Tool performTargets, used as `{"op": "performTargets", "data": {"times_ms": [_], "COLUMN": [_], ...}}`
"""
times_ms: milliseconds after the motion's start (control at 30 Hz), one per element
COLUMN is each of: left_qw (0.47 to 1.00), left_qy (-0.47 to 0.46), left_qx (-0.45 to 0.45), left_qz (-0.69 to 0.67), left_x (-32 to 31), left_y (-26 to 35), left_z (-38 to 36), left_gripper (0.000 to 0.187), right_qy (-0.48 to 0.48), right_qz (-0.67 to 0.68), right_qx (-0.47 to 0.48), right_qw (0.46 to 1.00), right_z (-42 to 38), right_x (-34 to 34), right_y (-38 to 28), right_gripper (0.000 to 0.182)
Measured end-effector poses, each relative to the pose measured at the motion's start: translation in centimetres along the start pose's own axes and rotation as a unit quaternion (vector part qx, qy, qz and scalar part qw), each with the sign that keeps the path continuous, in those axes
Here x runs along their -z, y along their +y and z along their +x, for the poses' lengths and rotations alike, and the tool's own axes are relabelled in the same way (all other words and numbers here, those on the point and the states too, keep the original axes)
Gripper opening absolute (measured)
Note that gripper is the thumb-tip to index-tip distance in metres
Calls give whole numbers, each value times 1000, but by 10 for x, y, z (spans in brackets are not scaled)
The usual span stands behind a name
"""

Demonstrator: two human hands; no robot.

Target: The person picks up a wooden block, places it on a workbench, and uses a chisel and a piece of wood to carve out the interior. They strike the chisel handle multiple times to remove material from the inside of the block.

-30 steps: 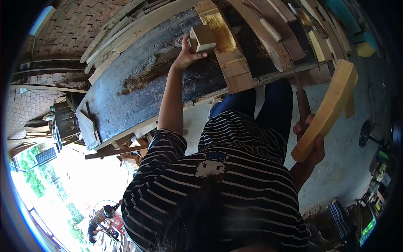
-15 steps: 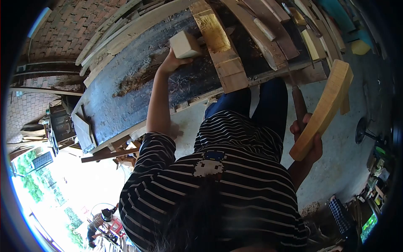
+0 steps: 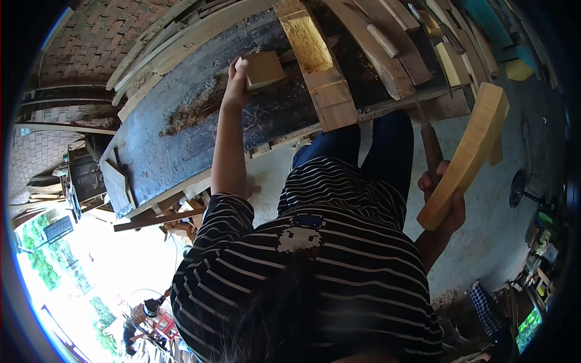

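Note:
My left hand point(image 3: 236, 83) is closed around the left end of a squared wooden block point(image 3: 264, 69), held over the dark workbench point(image 3: 154, 154). To the block's right lies a timber point(image 3: 336, 101) with a rough recess point(image 3: 308, 45) cut into it. My right hand point(image 3: 451, 209), off the bench's front edge, grips a curved wooden piece point(image 3: 465, 158). Its fingers also wrap the brown handle of a thin-bladed tool point(image 3: 431, 148), whose blade points toward the bench. The curved piece partly covers that hand.
A tool with a pale handle point(image 3: 382, 41) rests on boards at the bench's right. Long planks point(image 3: 175, 51) line the far side by a brick wall. A fan point(image 3: 518, 187) stands on the right, and another person point(image 3: 138, 320) is outside at lower left.
My left hand has turned the block, so a different face shows, and the hand now sits higher on its left side. My right hand has barely moved.

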State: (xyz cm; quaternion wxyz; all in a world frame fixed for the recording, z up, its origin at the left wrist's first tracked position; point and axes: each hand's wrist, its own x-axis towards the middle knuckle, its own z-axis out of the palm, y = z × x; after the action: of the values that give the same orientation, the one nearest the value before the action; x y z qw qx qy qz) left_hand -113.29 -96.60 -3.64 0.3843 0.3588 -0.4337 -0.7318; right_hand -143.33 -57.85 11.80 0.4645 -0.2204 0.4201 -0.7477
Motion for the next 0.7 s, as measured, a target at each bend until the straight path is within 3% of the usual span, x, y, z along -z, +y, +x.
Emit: {"op": "performTargets", "data": {"times_ms": [67, 100, 167, 367, 500, 700], "left_qw": [990, 990, 993, 977, 978, 971], "left_qy": [121, 120, 18, 39, 2, -27], "left_qx": [39, 38, 113, 210, 208, 224], "left_qz": [56, 55, 15, 27, 4, 75], "left_x": [-2, 3, 10, 17, 38, 56], "left_y": [-4, -3, 5, 21, 11, 14], "left_z": [-1, 1, -1, -4, 6, 6], "left_gripper": [66, 66, 64, 60, 62, 68], "right_qy": [53, 53, 35, 47, 26, 19], "right_qz": [-7, -8, -7, 0, -2, -1], "right_qx": [4, 5, 1, 5, 4, 1], "right_qw": [999, 999, 999, 999, 1000, 1000], "right_z": [0, 0, 0, -1, -1, -1], "right_x": [-3, -1, 2, -3, 2, 1], "right_y": [-1, -1, -1, 0, 1, 2], "right_gripper": [63, 63, 63, 61, 61, 60]}}
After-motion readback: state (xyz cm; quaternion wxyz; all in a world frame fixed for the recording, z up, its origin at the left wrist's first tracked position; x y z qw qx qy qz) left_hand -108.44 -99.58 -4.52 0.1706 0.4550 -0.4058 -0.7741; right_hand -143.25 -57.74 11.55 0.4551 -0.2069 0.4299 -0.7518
